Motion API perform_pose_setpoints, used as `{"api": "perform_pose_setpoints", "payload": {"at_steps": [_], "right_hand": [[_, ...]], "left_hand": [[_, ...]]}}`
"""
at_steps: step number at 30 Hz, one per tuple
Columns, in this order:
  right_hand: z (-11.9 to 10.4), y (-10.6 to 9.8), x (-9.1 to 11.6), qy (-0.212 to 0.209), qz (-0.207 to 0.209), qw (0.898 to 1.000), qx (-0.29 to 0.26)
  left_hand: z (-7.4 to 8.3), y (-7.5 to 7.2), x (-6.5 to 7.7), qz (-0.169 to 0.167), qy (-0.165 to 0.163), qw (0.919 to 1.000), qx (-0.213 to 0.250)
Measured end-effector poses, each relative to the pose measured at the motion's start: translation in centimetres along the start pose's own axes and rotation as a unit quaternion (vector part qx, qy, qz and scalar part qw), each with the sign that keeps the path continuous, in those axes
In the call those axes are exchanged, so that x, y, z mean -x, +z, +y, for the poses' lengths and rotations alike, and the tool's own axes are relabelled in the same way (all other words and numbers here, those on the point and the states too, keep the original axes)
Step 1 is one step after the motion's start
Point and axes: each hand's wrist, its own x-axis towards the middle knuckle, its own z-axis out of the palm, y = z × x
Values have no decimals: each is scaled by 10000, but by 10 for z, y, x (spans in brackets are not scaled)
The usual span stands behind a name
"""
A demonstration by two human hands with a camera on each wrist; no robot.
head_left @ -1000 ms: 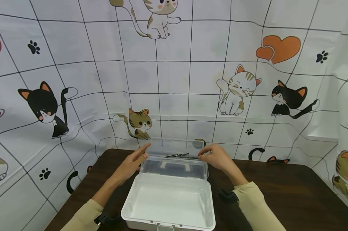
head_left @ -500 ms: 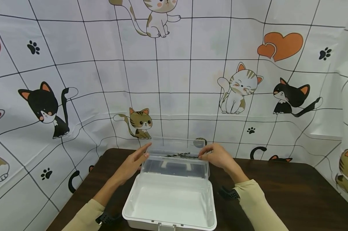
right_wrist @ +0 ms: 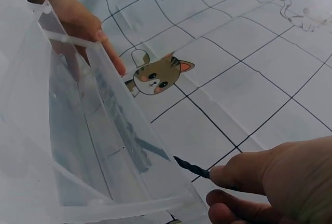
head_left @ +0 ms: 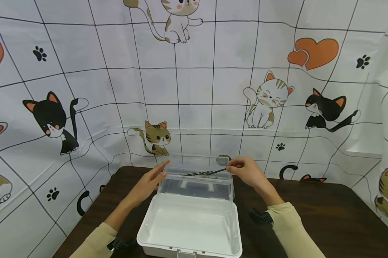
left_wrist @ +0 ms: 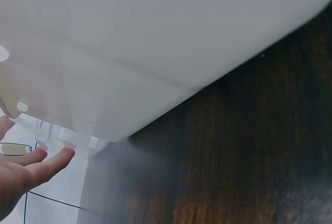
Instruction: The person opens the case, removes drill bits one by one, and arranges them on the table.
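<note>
A dark twisted drill bit [head_left: 218,171] slants up out of the clear lid compartment [head_left: 198,161]; my right hand [head_left: 251,174] pinches its upper end between thumb and fingers. In the right wrist view the bit's twisted shank [right_wrist: 192,167] emerges past the clear wall, its lower part seen through the plastic. Several other drill bits [head_left: 194,174] lie inside that compartment. At the lid's left end, my left hand [head_left: 146,185] rests against the clear plastic with its fingers extended. Only the fingers [left_wrist: 49,167] and part of the palm appear in the left wrist view.
The white box [head_left: 189,222] stands with its lid tipped back and its deep tray facing up. Its front latch [head_left: 185,254] hangs at the near edge. Dark wooden table [head_left: 310,215] surrounds it, with a cat-print sheet [head_left: 194,86] behind.
My right hand has risen slightly and moved right, lifting the near end of the drill bit above the compartment's rim. The left hand stays at the lid's left end.
</note>
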Motion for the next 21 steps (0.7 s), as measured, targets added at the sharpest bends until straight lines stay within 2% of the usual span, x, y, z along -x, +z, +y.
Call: {"api": "perform_pose_setpoints", "payload": {"at_steps": [6,16,21], "right_hand": [[4,1,-3,-184,263,9982,-516],[13,3,-8,48,528,9866,-1543],[18,0,-5,55,752,9813,-1770]], "left_hand": [[-1,0,0,41,-29,10000,-4],[-2,0,0,-24,-44,10000,78],[-3,0,-1,-25,-43,9999,96]]}}
